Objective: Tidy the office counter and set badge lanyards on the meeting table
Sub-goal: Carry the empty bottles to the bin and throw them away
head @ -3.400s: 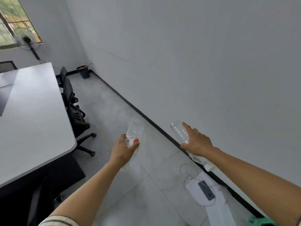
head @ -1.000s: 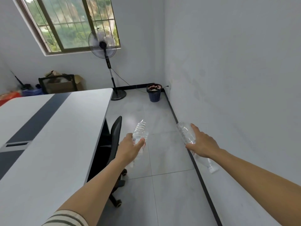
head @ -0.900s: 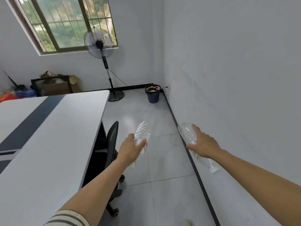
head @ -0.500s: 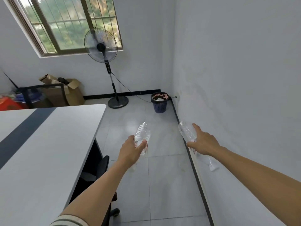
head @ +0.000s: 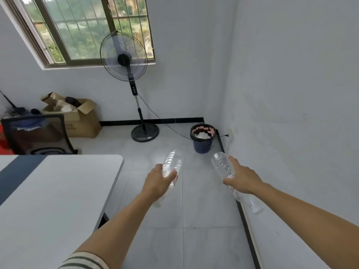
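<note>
Bottles in both grips: left hand (head: 158, 184) wraps one clear plastic bottle (head: 172, 167), right hand (head: 240, 179) another (head: 223, 168), bases forward. Wastebasket (head: 203, 138) lies ahead of my grips, nearer the right. Tabletop (head: 58, 191) off left.

You get soft, even daylight from the barred window (head: 93, 30); a pale sheen lies on the floor tiles (head: 161, 152) below it. Wide-angle bending bows the right wall (head: 291, 94), and detail looks slightly soft.
</note>
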The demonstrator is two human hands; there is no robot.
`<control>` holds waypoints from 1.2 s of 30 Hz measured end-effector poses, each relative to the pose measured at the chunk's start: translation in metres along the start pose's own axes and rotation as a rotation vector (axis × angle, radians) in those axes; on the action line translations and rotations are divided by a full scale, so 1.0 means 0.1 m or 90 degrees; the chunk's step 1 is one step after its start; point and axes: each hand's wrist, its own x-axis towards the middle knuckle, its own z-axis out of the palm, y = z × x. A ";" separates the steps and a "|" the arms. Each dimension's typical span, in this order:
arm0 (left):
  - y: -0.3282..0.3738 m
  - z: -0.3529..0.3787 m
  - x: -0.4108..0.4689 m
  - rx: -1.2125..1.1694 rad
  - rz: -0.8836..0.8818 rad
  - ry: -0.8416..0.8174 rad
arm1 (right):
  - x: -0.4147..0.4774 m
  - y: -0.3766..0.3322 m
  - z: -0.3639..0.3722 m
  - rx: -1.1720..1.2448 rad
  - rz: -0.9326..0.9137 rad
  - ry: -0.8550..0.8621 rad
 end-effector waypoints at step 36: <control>1.73 1.00 8.04 -0.091 -0.133 -0.176 | 7.99 0.25 -1.43 0.092 0.142 -0.107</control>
